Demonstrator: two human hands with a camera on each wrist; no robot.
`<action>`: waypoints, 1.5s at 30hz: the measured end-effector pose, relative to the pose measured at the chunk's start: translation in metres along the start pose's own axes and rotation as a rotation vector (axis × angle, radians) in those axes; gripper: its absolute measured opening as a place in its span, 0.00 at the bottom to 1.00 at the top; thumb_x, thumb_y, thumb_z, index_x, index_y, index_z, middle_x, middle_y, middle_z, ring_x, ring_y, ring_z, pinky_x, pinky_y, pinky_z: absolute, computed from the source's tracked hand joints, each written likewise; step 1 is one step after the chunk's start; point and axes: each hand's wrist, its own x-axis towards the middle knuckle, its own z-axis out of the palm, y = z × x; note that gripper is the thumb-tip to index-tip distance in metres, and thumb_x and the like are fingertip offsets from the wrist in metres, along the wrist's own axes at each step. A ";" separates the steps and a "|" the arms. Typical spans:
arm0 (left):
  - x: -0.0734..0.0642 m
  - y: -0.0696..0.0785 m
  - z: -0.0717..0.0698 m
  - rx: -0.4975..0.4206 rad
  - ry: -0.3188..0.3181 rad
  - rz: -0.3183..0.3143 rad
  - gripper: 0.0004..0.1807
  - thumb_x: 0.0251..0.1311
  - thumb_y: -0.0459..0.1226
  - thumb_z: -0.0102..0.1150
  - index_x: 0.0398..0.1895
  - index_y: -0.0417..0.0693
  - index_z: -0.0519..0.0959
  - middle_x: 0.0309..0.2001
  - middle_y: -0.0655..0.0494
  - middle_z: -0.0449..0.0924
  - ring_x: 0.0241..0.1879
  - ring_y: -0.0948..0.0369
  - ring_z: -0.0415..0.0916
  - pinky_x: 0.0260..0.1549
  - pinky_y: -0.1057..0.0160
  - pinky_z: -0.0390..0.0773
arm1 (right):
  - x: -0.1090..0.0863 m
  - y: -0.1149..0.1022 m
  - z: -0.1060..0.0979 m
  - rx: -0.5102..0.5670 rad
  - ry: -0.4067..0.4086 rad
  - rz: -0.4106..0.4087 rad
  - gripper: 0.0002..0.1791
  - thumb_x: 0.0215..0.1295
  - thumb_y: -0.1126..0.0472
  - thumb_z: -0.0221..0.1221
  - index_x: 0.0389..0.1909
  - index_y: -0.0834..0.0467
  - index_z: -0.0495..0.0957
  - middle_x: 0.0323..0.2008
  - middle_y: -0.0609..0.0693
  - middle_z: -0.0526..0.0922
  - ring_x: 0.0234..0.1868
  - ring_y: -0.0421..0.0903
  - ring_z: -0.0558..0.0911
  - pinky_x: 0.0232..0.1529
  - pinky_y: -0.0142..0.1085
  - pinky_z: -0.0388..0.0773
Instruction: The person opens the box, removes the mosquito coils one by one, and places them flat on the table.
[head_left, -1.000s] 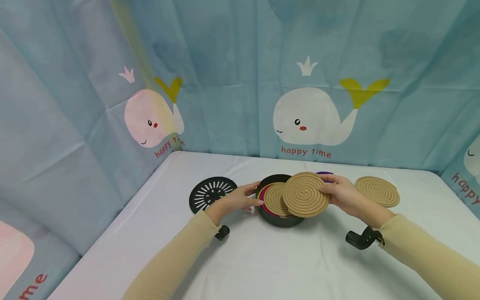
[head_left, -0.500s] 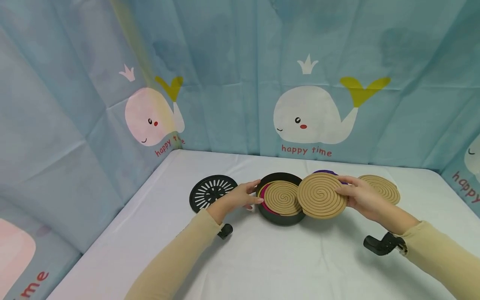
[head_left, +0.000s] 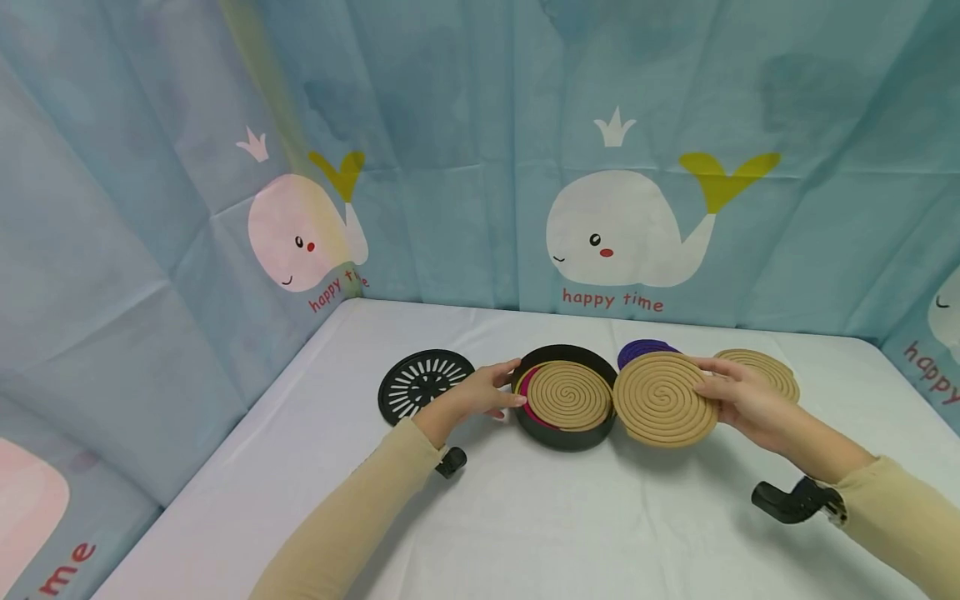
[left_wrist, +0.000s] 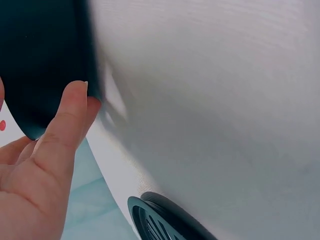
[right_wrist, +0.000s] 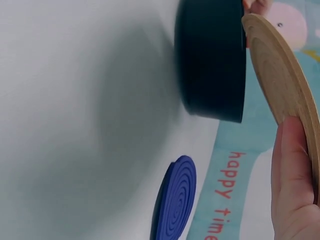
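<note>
A tan mosquito coil (head_left: 664,398) is pinched at its right edge by my right hand (head_left: 752,406), raised above the table. The same coil (right_wrist: 280,70) shows edge-on in the right wrist view, fingers flat along one face. Left of it stands a round black coil holder (head_left: 567,439), with another tan coil (head_left: 570,395) inside over magenta and yellow edges. My left hand (head_left: 474,393) grips the holder's left side between thumb and fingers. In the left wrist view, fingertips (left_wrist: 76,92) press on the dark holder wall (left_wrist: 40,55).
A black slotted lid (head_left: 411,375) lies left of the holder, partly behind my left hand. Behind the held coil is a purple coil (head_left: 639,350). Farther right, another tan coil (head_left: 765,369) lies on the white table (head_left: 540,533). A whale-print curtain (head_left: 465,167) hangs behind.
My right hand has carried the tan coil rightward from over the holder to beside its right rim, uncovering the coil inside and more of the purple one. My left hand has stayed put.
</note>
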 end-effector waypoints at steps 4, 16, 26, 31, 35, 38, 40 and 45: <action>-0.001 0.000 0.001 0.005 0.003 0.001 0.41 0.63 0.33 0.62 0.77 0.49 0.54 0.72 0.41 0.57 0.63 0.50 0.68 0.45 0.54 0.80 | -0.004 0.005 -0.008 0.051 -0.028 -0.016 0.32 0.73 0.71 0.47 0.70 0.76 0.44 0.43 0.43 0.80 0.42 0.39 0.82 0.40 0.35 0.81; -0.002 0.000 0.001 0.000 0.007 -0.002 0.41 0.63 0.33 0.63 0.77 0.50 0.54 0.72 0.42 0.57 0.65 0.50 0.66 0.45 0.55 0.80 | -0.012 0.014 -0.016 0.074 -0.047 0.003 0.17 0.73 0.71 0.48 0.59 0.58 0.66 0.41 0.46 0.83 0.40 0.41 0.84 0.38 0.36 0.82; 0.000 0.000 0.000 -0.005 0.008 -0.002 0.41 0.63 0.33 0.63 0.77 0.50 0.55 0.72 0.42 0.57 0.64 0.50 0.67 0.44 0.56 0.80 | -0.015 0.023 -0.010 -0.089 -0.056 0.039 0.32 0.72 0.72 0.46 0.67 0.82 0.42 0.40 0.45 0.84 0.37 0.41 0.84 0.37 0.35 0.82; 0.000 -0.001 0.001 -0.010 0.010 0.002 0.41 0.63 0.33 0.63 0.76 0.49 0.55 0.72 0.42 0.57 0.64 0.50 0.67 0.44 0.55 0.80 | -0.015 0.029 -0.007 -0.118 -0.057 0.049 0.32 0.71 0.72 0.46 0.66 0.84 0.41 0.41 0.45 0.83 0.37 0.41 0.84 0.37 0.36 0.82; -0.001 -0.001 0.002 -0.009 0.010 0.005 0.41 0.63 0.33 0.63 0.76 0.49 0.55 0.72 0.41 0.57 0.64 0.50 0.67 0.44 0.55 0.80 | -0.013 0.032 -0.003 -0.129 -0.057 0.080 0.33 0.71 0.71 0.46 0.66 0.83 0.41 0.40 0.46 0.82 0.38 0.41 0.84 0.38 0.36 0.82; -0.002 0.000 0.002 -0.009 0.012 0.002 0.41 0.63 0.32 0.63 0.76 0.49 0.55 0.72 0.41 0.57 0.64 0.50 0.67 0.44 0.55 0.80 | -0.012 0.033 0.000 -0.141 -0.061 0.102 0.33 0.72 0.70 0.46 0.67 0.83 0.40 0.41 0.47 0.82 0.38 0.40 0.83 0.39 0.37 0.81; -0.003 0.001 0.002 -0.008 0.015 0.002 0.41 0.63 0.32 0.62 0.76 0.49 0.55 0.72 0.41 0.57 0.64 0.50 0.67 0.44 0.55 0.80 | -0.011 0.034 0.001 -0.147 -0.062 0.109 0.33 0.72 0.70 0.46 0.67 0.82 0.41 0.41 0.47 0.82 0.39 0.40 0.83 0.39 0.37 0.81; -0.003 0.001 0.003 -0.010 0.017 0.002 0.41 0.63 0.33 0.63 0.76 0.49 0.55 0.72 0.40 0.57 0.64 0.49 0.67 0.45 0.54 0.80 | -0.009 0.035 0.001 -0.143 -0.062 0.139 0.33 0.71 0.69 0.47 0.67 0.82 0.43 0.42 0.48 0.81 0.39 0.40 0.82 0.39 0.36 0.81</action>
